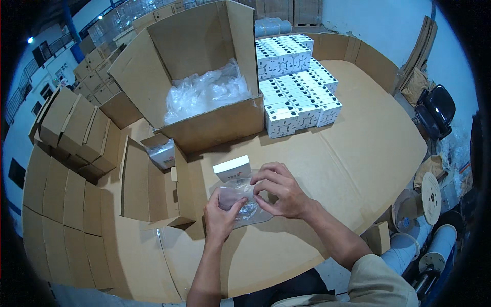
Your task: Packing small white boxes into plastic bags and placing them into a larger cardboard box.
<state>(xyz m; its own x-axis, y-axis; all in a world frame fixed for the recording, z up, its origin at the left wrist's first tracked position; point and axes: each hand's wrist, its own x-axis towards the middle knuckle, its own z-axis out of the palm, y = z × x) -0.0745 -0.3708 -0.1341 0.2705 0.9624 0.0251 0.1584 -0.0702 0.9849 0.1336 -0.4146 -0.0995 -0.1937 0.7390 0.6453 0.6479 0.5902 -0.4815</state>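
Note:
In front of me, both hands work at a transparent plastic bag point(251, 214) just above the cardboard-covered table. My left hand point(219, 217) grips the bag's left side between thumb and fingers. On its right side my right hand point(280, 192) is closed, thumb and fingertips pinching the film near the upper edge. The bag looks crumpled; I cannot tell whether anything lies inside it. Just beyond it is a small white box point(232, 168), partly overlapped by the bag. Left of my hands stands an open narrow carton point(137, 187) with a plastic-wrapped white box point(162, 154) at its far end.
A large open carton point(215, 128) holds loose plastic bags point(207, 92). Right of it, printed white boxes point(296, 97) are stacked in rows. Brown cartons point(66, 215) line the left side. A black chair point(436, 112) and spools point(430, 192) stand beyond the right edge.

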